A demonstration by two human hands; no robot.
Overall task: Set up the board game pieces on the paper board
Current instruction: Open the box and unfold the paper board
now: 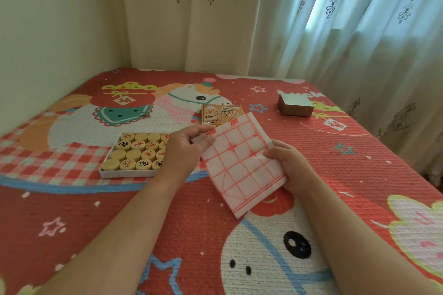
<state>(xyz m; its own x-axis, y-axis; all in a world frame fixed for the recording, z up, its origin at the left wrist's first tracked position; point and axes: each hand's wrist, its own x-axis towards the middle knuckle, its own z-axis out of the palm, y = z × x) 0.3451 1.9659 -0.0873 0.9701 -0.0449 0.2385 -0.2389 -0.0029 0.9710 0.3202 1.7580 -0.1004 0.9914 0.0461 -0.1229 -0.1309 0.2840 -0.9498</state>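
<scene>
My left hand (184, 151) and right hand (291, 165) pinch the folded paper board (239, 165) by opposite edges; tray of pieces (127, 173) beside my left fingers.

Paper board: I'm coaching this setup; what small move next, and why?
Probably unfold the paper board flat onto the mat: left hand and right hand pinch it folded, and the pieces sit in their tray.
</scene>
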